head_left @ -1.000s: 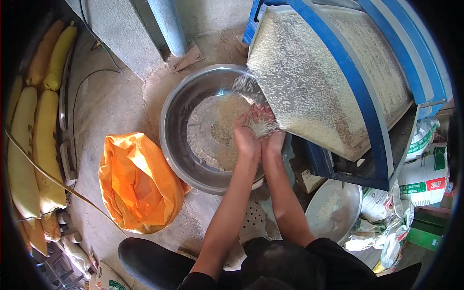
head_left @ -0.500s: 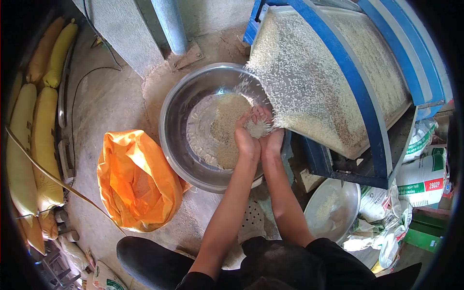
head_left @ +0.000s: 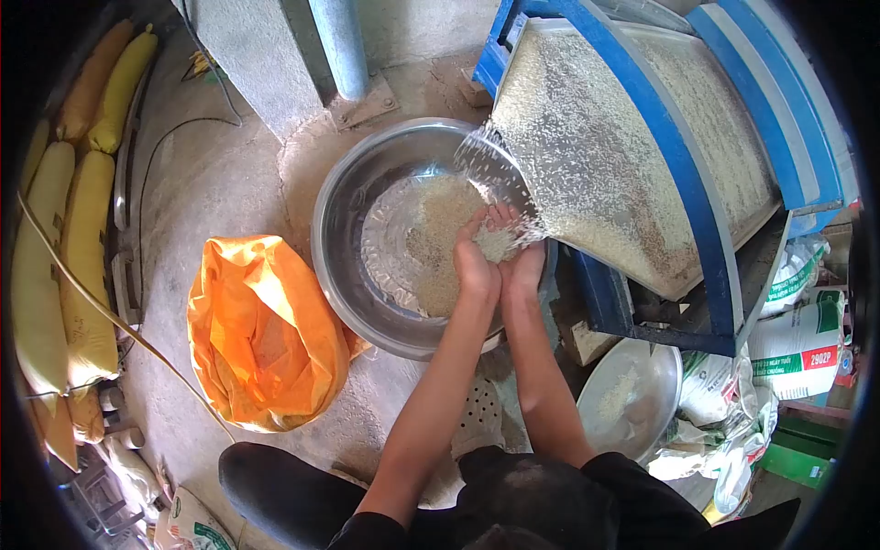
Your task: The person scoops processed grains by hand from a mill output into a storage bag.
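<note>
As your cupped fingers are cradling grain (head_left: 496,244), you are catching best with left hand (head_left: 476,266) and right hand (head_left: 522,268) touching.

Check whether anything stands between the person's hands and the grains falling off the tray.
Nothing visible does: grains drop off the tray into the left hand and right hand, cupped together over the basin.

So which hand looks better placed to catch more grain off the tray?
Right, probably: the right hand sits nearer the tray, beside the grain spilling off its edge. The left hand lies farther in over the basin, though both are cupped together around grain.
</note>
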{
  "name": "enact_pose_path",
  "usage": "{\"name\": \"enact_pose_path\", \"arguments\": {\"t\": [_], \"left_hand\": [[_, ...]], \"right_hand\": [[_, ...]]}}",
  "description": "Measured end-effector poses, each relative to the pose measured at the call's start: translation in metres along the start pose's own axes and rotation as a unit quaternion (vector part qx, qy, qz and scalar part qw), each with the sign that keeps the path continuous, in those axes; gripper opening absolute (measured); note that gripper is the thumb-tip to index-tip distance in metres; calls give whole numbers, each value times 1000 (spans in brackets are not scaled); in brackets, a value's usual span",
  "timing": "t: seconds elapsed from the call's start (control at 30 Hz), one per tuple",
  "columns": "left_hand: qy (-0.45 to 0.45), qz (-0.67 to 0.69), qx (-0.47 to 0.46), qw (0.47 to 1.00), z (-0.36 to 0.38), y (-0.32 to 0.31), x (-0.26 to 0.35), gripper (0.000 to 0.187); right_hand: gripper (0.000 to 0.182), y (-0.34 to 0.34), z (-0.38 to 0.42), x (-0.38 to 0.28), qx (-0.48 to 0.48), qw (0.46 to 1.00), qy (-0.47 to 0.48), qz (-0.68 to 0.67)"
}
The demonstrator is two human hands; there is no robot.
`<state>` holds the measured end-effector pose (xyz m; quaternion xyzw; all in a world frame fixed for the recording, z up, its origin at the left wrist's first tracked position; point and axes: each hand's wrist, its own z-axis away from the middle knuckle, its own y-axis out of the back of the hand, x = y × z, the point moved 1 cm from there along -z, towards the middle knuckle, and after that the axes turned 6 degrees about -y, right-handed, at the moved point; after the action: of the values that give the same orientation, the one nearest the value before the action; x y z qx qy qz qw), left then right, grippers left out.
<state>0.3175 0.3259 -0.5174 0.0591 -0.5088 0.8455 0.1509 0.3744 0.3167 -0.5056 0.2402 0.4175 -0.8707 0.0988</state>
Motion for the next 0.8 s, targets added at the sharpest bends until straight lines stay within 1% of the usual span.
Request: {"name": "enact_pose_path", "arguments": {"t": [0.03, 0.1, 0.13, 0.2, 0.23, 0.33, 0.43, 0.47, 0.53, 0.6, 0.7, 0.77, 0.8], "left_hand": [[-2, 1, 0, 1000, 2, -3, 2, 40], [3, 11, -43, 999, 9, -16, 6, 43], [1, 12, -43, 999, 15, -24, 10, 43], [6, 14, -48, 999, 25, -39, 16, 43], [5, 16, -49, 999, 30, -45, 19, 43], [-15, -3, -65, 998, 34, -52, 21, 46], [-35, -24, -87, 995, 30, -53, 18, 47], [-44, -38, -83, 995, 29, -54, 17, 47], [-54, -51, -78, 994, 30, -53, 17, 47], [-45, -39, -95, 994, 31, -52, 18, 47], [-42, -46, -81, 995, 34, -52, 19, 46], [-46, -45, -89, 994, 37, -50, 19, 46], [-49, -45, -96, 993, 38, -49, 20, 46]], "right_hand": [[37, -2, 1, -1, -1, 1000, -1, 1], [37, -5, 4, -4, -42, 998, 15, -34], [37, -8, 6, -6, -43, 998, 14, -33], [38, -16, 10, -12, -91, 995, 41, -29], [38, -19, 13, -15, -93, 994, 41, -27], [39, -33, 20, -23, -105, 991, 81, -1], [40, -42, 25, -27, -111, 991, 76, -18], [39, -44, 27, -28, -135, 987, 78, -27], [39, -44, 27, -28, -128, 988, 88, -9], [39, -43, 29, -27, -121, 988, 98, 9], [38, -39, 30, -26, -144, 984, 105, 30], [37, -31, 24, -23, -113, 990, 65, -56], [37, -32, 26, -23, -114, 990, 63, -55]]}}
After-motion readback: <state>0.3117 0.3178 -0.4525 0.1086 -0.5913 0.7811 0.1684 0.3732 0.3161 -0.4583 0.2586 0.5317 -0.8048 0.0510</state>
